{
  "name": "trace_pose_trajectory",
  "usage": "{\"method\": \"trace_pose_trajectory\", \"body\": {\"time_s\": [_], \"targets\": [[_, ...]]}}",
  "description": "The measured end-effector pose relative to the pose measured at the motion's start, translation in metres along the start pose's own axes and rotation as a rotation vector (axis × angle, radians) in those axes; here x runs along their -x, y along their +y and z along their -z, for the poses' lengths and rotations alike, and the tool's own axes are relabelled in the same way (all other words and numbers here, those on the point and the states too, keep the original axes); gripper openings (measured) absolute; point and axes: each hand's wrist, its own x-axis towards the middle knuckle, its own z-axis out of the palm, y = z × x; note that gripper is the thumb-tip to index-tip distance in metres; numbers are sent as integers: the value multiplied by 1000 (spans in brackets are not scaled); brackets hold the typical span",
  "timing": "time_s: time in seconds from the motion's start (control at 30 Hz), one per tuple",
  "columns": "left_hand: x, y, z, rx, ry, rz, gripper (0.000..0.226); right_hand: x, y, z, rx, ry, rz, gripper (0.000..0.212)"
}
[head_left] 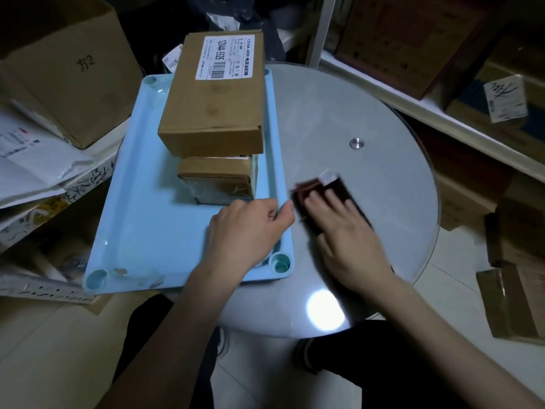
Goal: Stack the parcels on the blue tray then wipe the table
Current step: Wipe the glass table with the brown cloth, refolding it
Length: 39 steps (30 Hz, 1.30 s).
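Your round glass bench [368, 119] carries the blue tray [147, 202] on its left side, and the tray's long axis runs away from you. On the tray you have two parcels in one stack. The top parcel [215, 95] is the bigger one; its long axis points away from you and its white label faces up. The lower parcel [216, 180] shows only its near end under it. Your left hand [250, 222] holds the tray's right rim near the close corner, with fingers curled over the edge. Your right hand [345, 231] presses flat, fingers straight, on one dark cloth [327, 187] just beside the tray; the cloth is blurred.
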Motion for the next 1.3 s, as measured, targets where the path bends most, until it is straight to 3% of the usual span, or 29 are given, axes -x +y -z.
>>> {"method": "trace_pose_trajectory", "body": {"time_s": [0.1, 0.2, 0.27, 0.3, 0.37, 0.5, 0.6, 0.73, 0.83, 0.87, 0.93, 1.0, 1.1, 1.17, 1.3], "targets": [[1, 0, 1, 3, -3, -7, 56, 26, 31, 10, -41, -77, 142, 66], [2, 1, 3, 15, 0, -10, 55, 12, 80, 27, -79, 14, -166, 62], [3, 2, 3, 6, 3, -12, 55, -17, 78, 28, -28, 94, -396, 57], [3, 2, 4, 2, 4, -12, 56, -31, 64, 24, 6, 112, -418, 56], [3, 3, 4, -4, -1, -6, 56, -48, 28, 12, 4, 120, -269, 58], [3, 5, 5, -23, 7, 4, 57, -19, -13, -1, -131, -24, 100, 71], [6, 7, 5, -6, 20, -15, 57, 12, -5, 22, -585, 32, -61, 60], [9, 9, 7, 0, 36, -13, 55, 13, 15, 53, -1189, 201, -588, 39], [17, 16, 11, -144, 190, -81, 46, 16, 10, 72, -1856, 203, -716, 33], [20, 21, 13, -155, 251, -131, 43, 17, 9, 71, -1978, 212, -711, 38], [24, 33, 17, -14, 292, -247, 39, 17, -3, 72, -2031, 234, -658, 41], [23, 55, 17, 273, 159, -297, 35, 8, -15, 70, -1941, 280, -532, 26], [14, 76, 14, 524, 18, -158, 39, 1, -29, 74, -1938, 259, -389, 54], [9, 78, 16, 726, -37, -84, 42, 2, -32, 82, -1916, 266, -354, 55], [10, 80, 24, 885, -69, -45, 15, 5, -20, 83, -1940, 261, -359, 50]]}}
